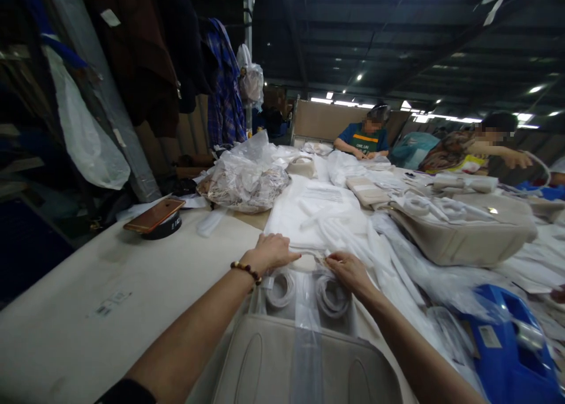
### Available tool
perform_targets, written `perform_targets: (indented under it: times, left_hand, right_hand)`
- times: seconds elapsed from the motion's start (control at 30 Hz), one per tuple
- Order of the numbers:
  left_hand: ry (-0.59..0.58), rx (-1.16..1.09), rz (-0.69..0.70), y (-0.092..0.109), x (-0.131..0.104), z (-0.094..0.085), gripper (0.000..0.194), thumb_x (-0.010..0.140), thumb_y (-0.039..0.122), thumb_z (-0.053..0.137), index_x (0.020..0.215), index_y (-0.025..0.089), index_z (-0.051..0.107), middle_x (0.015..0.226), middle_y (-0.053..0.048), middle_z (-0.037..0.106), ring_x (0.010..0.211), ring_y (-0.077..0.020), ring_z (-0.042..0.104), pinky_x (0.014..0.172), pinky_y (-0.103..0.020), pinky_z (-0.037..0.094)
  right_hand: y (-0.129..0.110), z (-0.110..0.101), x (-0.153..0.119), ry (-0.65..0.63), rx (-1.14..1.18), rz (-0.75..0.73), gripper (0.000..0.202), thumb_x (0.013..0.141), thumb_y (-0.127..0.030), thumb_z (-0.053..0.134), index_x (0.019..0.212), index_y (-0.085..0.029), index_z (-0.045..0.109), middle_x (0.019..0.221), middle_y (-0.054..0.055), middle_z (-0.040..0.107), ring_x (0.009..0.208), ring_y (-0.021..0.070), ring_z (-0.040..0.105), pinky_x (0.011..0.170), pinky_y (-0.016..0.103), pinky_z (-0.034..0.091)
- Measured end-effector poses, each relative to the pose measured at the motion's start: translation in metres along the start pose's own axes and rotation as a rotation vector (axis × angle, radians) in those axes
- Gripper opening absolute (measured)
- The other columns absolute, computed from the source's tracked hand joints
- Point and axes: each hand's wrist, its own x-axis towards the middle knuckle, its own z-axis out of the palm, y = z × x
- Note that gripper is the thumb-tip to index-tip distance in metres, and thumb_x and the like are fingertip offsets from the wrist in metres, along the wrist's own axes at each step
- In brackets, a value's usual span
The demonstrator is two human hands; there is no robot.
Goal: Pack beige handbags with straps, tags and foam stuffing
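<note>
A beige handbag (265, 357) lies before me, with a clear plastic strip (308, 315) running down its middle. Two coiled, wrapped straps, a left coil (281, 288) and a right coil (332, 297), sit at its far side. My left hand (272, 252) rests beyond the left coil, thumb stretched toward the middle and fingers apart from it; a beaded bracelet circles the wrist. My right hand (348, 268) is closed in a pinch beside a pale rounded piece (305, 261) between the hands. What the pinch holds is too small to make out.
White foam sheets (318, 207) lie ahead. A phone (154, 214) rests on a black round object at left, near a heap of plastic bags (247, 180). Another beige bag (463, 227) and a blue tape dispenser (507, 339) stand at right. Two people work farther back.
</note>
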Motion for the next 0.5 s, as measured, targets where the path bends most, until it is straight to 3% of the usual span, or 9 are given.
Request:
perform_targets:
  times: [0.07,0.13,0.2,0.23,0.33,0.4,0.5]
  left_hand:
    - [0.119,-0.076,0.028,-0.014,-0.026,0.001,0.054,0.088,0.044,0.051,0.132,0.014,0.041,0.14,-0.015,0.042,0.132,-0.0277,0.035,0.11,-0.047,0.025]
    - [0.165,-0.168,0.014,-0.037,-0.059,0.014,0.071,0.086,0.046,0.05,0.141,0.009,0.025,0.146,-0.017,0.032,0.135,-0.0256,0.029,0.111,-0.04,0.026]
    - [0.103,-0.309,-0.044,-0.064,-0.096,0.043,0.079,0.087,0.054,0.039,0.143,0.003,0.015,0.14,-0.022,0.04,0.124,-0.0269,0.047,0.098,-0.038,0.044]
    - [0.05,-0.572,-0.101,-0.077,-0.112,0.062,0.086,0.083,0.061,0.041,0.143,0.005,0.015,0.138,-0.023,0.043,0.121,-0.0288,0.05,0.094,-0.04,0.047]
    - [0.045,-0.995,-0.182,-0.095,-0.149,0.119,0.11,0.063,0.075,0.058,0.139,0.004,0.024,0.139,-0.024,0.041,0.128,-0.0319,0.041,0.102,-0.039,0.041]
    - [0.166,-1.045,-0.271,-0.09,-0.162,0.143,0.1,0.066,0.075,0.055,0.138,0.01,0.03,0.14,-0.016,0.044,0.13,-0.0302,0.04,0.107,-0.039,0.036]
    - [0.246,-0.952,-0.389,-0.075,-0.168,0.155,0.073,0.077,0.068,0.046,0.131,0.019,0.043,0.127,-0.006,0.058,0.119,-0.029,0.052,0.106,-0.041,0.039]
  right_hand:
    - [0.006,-0.009,-0.015,0.063,0.06,-0.007,0.026,0.085,-0.029,0.049,0.099,-0.015,0.066,0.105,0.009,0.064,0.089,0.019,0.063,0.086,0.033,0.046]
    - [0.022,-0.017,-0.043,0.109,0.121,0.001,0.041,0.083,-0.04,0.045,0.111,-0.016,0.061,0.115,0.011,0.061,0.096,0.0215,0.062,0.085,0.032,0.047]
    - [0.043,-0.019,-0.08,0.106,0.22,0.07,0.058,0.079,-0.055,0.044,0.12,-0.016,0.055,0.119,0.013,0.06,0.103,0.0251,0.061,0.084,0.034,0.049]
    - [0.054,-0.017,-0.1,0.072,0.32,0.144,0.067,0.076,-0.062,0.046,0.124,-0.016,0.052,0.121,0.013,0.06,0.107,0.0266,0.059,0.086,0.036,0.049]
    - [0.078,0.001,-0.152,-0.023,0.59,0.336,0.076,0.073,-0.068,0.049,0.13,-0.017,0.048,0.132,0.012,0.055,0.125,0.0264,0.047,0.1,0.034,0.041]
    - [0.081,0.016,-0.171,0.005,0.683,0.397,0.078,0.073,-0.07,0.047,0.13,-0.017,0.049,0.136,0.01,0.051,0.13,0.0258,0.041,0.106,0.034,0.033]
    - [0.075,0.032,-0.176,0.102,0.728,0.431,0.08,0.071,-0.072,0.049,0.129,-0.017,0.05,0.138,0.01,0.048,0.131,0.0266,0.039,0.109,0.035,0.027]
